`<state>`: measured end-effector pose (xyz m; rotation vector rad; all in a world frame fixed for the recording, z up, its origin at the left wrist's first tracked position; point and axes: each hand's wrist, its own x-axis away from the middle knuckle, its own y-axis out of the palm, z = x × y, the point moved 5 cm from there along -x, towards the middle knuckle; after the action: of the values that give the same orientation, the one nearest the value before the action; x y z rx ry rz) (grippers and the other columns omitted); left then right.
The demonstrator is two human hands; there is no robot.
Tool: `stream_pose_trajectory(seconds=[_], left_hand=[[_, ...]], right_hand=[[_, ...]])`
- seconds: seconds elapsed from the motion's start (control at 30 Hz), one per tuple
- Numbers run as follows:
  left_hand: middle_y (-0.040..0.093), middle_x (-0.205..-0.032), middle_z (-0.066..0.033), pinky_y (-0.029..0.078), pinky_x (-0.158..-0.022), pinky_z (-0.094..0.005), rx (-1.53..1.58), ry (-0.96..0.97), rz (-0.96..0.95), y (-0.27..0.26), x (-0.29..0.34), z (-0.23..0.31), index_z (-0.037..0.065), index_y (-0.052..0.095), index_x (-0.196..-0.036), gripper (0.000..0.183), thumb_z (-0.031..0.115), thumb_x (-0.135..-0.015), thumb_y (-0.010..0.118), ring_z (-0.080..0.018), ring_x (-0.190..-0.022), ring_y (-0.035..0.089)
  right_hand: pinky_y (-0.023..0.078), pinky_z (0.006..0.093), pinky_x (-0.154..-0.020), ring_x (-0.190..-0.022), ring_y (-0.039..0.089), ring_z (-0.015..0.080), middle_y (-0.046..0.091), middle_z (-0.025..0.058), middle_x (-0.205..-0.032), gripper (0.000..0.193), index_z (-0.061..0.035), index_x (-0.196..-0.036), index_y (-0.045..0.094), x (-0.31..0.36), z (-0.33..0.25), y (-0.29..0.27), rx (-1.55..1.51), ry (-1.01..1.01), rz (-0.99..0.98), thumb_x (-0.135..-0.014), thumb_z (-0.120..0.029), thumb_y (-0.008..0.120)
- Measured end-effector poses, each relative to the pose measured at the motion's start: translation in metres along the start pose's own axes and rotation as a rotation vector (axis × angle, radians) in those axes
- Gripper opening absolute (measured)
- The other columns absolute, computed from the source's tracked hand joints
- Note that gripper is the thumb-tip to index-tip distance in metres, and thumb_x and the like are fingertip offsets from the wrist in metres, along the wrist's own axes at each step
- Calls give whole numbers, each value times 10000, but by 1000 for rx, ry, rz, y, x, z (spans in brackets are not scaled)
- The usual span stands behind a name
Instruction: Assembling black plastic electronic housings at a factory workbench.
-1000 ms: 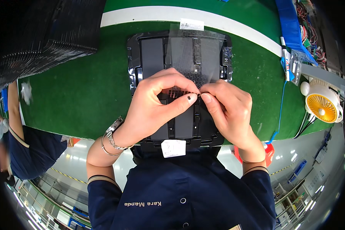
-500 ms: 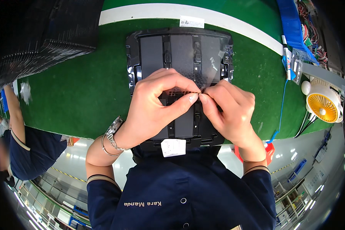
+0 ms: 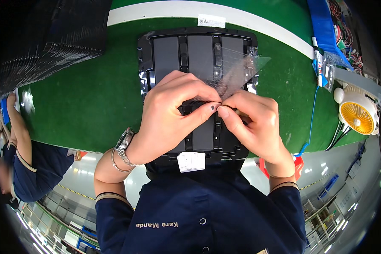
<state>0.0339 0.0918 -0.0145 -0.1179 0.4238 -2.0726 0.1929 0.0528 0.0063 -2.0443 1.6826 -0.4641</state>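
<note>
In the middle of the view, a clear plastic sheet (image 3: pixel 243 70) slants up from between my fingers, its lower part dotted with small dark marks. My left hand (image 3: pixel 175 103) is closed in a pinch at the sheet's near end. A small dark square shows on that thumb's tip. The fingertips of my right hand (image 3: pixel 252 120) are pinched together and meet the left ones; what they hold is hidden. Beneath both hands lies a black moulded tray (image 3: pixel 146 55) with long dark grey flat pieces (image 3: pixel 166 55) in it.
A tall stack of black trays (image 3: pixel 51 51) stands at the far left. On the right are a marker (image 3: pixel 317 63), clear bags, a blue coiled cord (image 3: pixel 301 149) and a small fan (image 3: pixel 356 116). A white paper slip (image 3: pixel 191 162) lies at the tray's near edge. Another person (image 3: pixel 38 169) is at left.
The clear sheet has tilted to the right and its corner now reaches past the tray's right side. My right hand has turned slightly and dropped a little. Both hands remain pinched together.
</note>
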Motion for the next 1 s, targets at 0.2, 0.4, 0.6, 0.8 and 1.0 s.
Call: stream_pose_trajectory(seconds=[0.2, 0.4, 0.6, 0.8, 1.0], left_hand=[[688, -817, -50, 489, -769, -334, -104, 63, 34, 0, 1, 4, 41, 709, -863, 155, 20, -728, 783, -226, -823, 622], [679, -837, -57, 495, -744, -322, -133, 57, 18, 1, 1, 8, 25, 695, -856, 118, 23, -761, 765, -217, -827, 622], [656, -852, -65, 487, -764, -299, 9, -7, -12, -1, 1, 4, 5, 670, -904, 82, 21, -833, 709, -182, -835, 621], [641, -897, -77, 505, -765, -278, 40, -42, -31, 0, 2, 1, -14, 657, -935, 81, 2, -859, 682, -156, -833, 626], [640, -903, -73, 512, -759, -270, 79, -44, -44, 1, 2, -1, -17, 661, -944, 83, 10, -871, 689, -147, -829, 630]], right_hand=[[439, 319, -470, -516, 588, 207, 603, 71, -667, 103, -20, -833, 674, 1, 4, 1, 8, 34, -38, -855, -109, 720], [468, 344, -493, -557, 605, 254, 617, 81, -713, 122, -18, -837, 657, -1, 3, -2, 92, -69, 47, -859, -113, 730], [467, 349, -485, -562, 613, 254, 605, 77, -712, 108, -26, -825, 631, -1, 0, -3, 165, -100, 66, -855, -79, 720], [462, 347, -474, -558, 613, 248, 594, 71, -706, 122, -36, -817, 614, -2, -2, -2, 247, -149, 86, -837, -72, 729], [447, 341, -457, -528, 589, 232, 576, 60, -676, 127, -39, -794, 614, -3, -3, 0, 250, -181, 99, -815, -62, 737]])
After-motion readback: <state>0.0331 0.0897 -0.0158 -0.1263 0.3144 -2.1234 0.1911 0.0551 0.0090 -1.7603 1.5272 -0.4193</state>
